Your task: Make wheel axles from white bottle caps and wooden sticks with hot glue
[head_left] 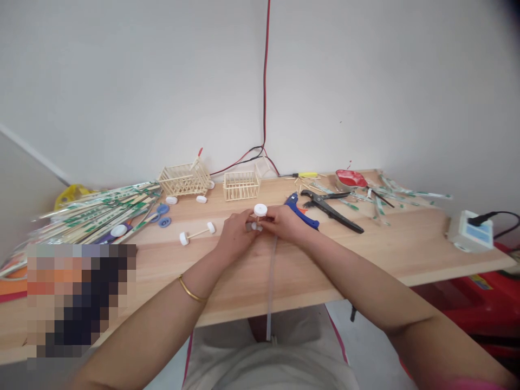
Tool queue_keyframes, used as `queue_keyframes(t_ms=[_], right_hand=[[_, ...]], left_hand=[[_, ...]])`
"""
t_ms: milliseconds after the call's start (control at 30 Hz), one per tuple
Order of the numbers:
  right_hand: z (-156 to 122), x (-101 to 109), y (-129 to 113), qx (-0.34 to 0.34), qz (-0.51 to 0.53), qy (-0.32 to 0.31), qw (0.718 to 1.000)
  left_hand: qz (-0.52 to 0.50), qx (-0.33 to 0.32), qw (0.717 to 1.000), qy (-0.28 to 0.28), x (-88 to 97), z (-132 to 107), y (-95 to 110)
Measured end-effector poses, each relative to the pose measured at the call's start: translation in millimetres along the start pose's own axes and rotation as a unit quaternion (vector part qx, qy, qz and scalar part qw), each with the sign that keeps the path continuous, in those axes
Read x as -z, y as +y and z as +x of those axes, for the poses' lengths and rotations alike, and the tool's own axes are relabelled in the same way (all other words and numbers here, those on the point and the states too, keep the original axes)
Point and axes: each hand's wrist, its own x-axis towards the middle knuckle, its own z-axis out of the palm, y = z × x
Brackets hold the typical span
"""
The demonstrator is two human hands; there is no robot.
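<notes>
Both hands at work above the counter (pixel 239 281), near mid-view. My left fingers (pixel 242 221) and right fingers (pixel 273 215) are closed from either side on a small wheel piece (pixel 260 209), its white disc facing up, a thin stick just below it. A second white part (pixel 254 226) shows lower down, between the fingers; its exact join is hidden.

Nearby, left: a wheel pair (pixel 197 233) on one wooden axle, lying loose; blue caps (pixel 163 216) beyond it. Behind: a stick cart (pixel 182 187) on white wheels, and to its right a stick basket (pixel 241 188).

Right of my hands: blue glue gun (pixel 301 212), then black pliers (pixel 333 208), jaws parted. A translucent strip (pixel 271 281) runs from below my right hand past the counter's front edge. Wrapped sticks (pixel 105 208) heaped far left.
</notes>
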Motion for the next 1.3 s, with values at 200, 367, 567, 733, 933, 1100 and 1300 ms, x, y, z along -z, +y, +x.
queue_keyframes(t_ms=[200,367,567,733,933,1100,1300], right_hand=[[-0.4,0.3,2.5,-0.004,-0.012,0.008,1.0],[0.1,0.9,2.2,-0.017,-0.016,0.005,1.0],[-0.2,1.8,1.7,-0.018,-0.003,0.005,1.0],[-0.4,1.3,3.3,-0.018,0.024,0.007,1.0],[-1.4,-0.4,5.7,-0.021,0.078,0.021,0.996],[-0.7,-1.7,7.4,-0.016,0.108,0.017,0.994],[0.1,-1.4,3.3,-0.018,0.058,0.022,0.998]], left_hand=[[0.017,0.003,1.0,-0.011,0.6,0.1,0.6],[0.02,-0.002,1.0,-0.012,0.8,0.4,2.0],[0.019,-0.012,1.0,-0.007,-0.2,-0.3,0.4],[0.014,-0.01,1.0,-0.01,0.5,0.0,0.1],[0.003,0.0,1.0,-0.008,0.3,-0.2,0.4],[-0.019,-0.005,1.0,-0.016,4.1,0.6,2.8],[-0.101,0.028,0.994,0.021,11.1,3.5,2.6]])
